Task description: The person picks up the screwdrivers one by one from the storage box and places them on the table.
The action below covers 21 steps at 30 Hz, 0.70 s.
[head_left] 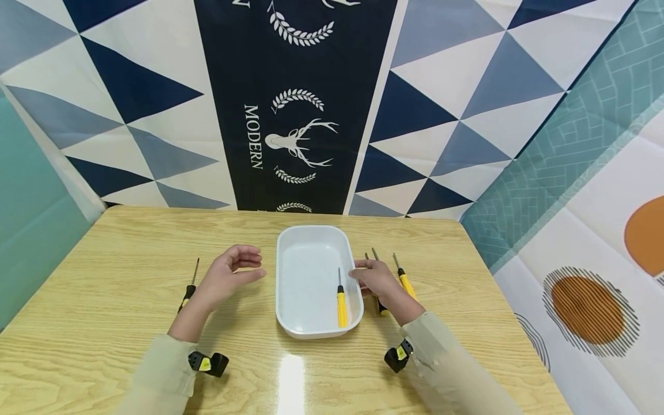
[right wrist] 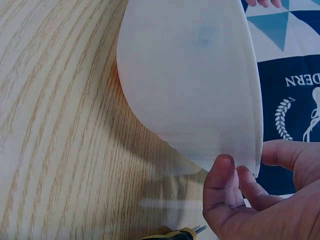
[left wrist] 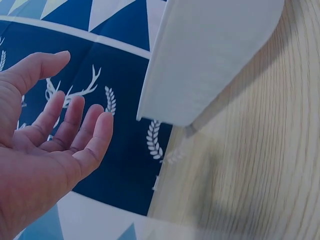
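A white plastic tray (head_left: 306, 271) sits on the table, with a yellow-handled screwdriver (head_left: 341, 308) lying inside along its right side. My right hand (head_left: 374, 278) pinches the tray's right rim; in the right wrist view the thumb is at the rim and fingertips (right wrist: 224, 162) lie against the outer wall. On the other side, my left hand (head_left: 230, 274) is held apart from the tray, fingers relaxed and slightly bent, with nothing in them. The left wrist view shows its palm (left wrist: 45, 170) beside the tray's outer wall (left wrist: 210, 50).
Left of my left hand lies a black-and-yellow screwdriver (head_left: 189, 293). Beyond the tray's right side are a yellow-handled screwdriver (head_left: 407, 282) and a black-handled one (head_left: 383, 308), partly behind my right hand. A patterned cloth (head_left: 290, 190) hangs behind the wooden table (head_left: 238, 374).
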Tool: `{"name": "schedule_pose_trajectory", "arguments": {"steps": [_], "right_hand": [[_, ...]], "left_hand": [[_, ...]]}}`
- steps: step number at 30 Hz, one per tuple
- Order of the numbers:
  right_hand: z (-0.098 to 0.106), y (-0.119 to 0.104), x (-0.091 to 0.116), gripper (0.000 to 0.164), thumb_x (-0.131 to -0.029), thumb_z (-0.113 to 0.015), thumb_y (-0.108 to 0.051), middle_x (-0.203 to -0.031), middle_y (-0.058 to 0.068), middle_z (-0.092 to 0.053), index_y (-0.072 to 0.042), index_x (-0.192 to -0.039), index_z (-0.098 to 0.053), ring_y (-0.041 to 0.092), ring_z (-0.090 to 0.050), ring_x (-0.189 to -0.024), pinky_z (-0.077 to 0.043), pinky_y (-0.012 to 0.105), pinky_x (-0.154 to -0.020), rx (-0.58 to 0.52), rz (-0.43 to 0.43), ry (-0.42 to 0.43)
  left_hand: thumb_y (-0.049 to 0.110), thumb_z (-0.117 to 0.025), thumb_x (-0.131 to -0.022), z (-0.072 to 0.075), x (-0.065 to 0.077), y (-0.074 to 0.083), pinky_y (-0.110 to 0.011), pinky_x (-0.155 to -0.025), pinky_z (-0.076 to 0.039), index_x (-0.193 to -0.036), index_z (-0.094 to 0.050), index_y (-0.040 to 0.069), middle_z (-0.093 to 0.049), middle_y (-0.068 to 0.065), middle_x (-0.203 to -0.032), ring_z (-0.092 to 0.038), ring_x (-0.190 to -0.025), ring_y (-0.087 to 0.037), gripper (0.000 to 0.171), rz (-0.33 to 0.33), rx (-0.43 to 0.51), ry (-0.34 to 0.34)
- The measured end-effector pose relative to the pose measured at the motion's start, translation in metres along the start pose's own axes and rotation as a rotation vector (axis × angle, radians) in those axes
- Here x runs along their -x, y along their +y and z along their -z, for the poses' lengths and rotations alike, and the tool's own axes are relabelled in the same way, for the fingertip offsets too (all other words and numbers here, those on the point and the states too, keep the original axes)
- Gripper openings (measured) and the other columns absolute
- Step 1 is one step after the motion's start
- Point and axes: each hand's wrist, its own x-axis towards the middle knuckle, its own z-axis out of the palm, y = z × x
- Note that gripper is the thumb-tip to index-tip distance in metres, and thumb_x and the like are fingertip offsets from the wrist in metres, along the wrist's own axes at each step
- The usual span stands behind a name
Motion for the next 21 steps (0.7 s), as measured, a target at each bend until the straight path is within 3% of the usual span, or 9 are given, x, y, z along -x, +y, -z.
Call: {"name": "schedule_pose_trajectory", "arguments": {"steps": [9, 21], "right_hand": [[-0.001, -0.001, -0.001, 0.041, -0.092, -0.056, -0.015, -0.105, 0.018, -0.065, -0.001, -0.130, -0.050, 0.018, -0.065, -0.078, -0.055, 0.029, -0.062, 0.006, -0.004, -0.002], [-0.001, 0.000, 0.001, 0.042, -0.092, -0.057, -0.015, -0.110, 0.019, -0.063, -0.001, -0.131, -0.049, 0.020, -0.065, -0.083, -0.055, 0.031, -0.066, 0.009, -0.011, 0.004]], "left_hand": [[0.013, -0.069, -0.083, -0.015, -0.008, 0.004, -0.018, -0.081, -0.052, -0.125, -0.048, -0.001, -0.054, -0.020, -0.119, -0.056, -0.108, -0.028, 0.049, 0.012, 0.017, -0.033], [0.014, -0.070, -0.082, -0.041, -0.015, 0.013, -0.026, -0.084, -0.052, -0.127, -0.047, -0.001, -0.055, -0.019, -0.119, -0.056, -0.104, -0.023, 0.052, 0.115, 0.029, -0.054]]}}
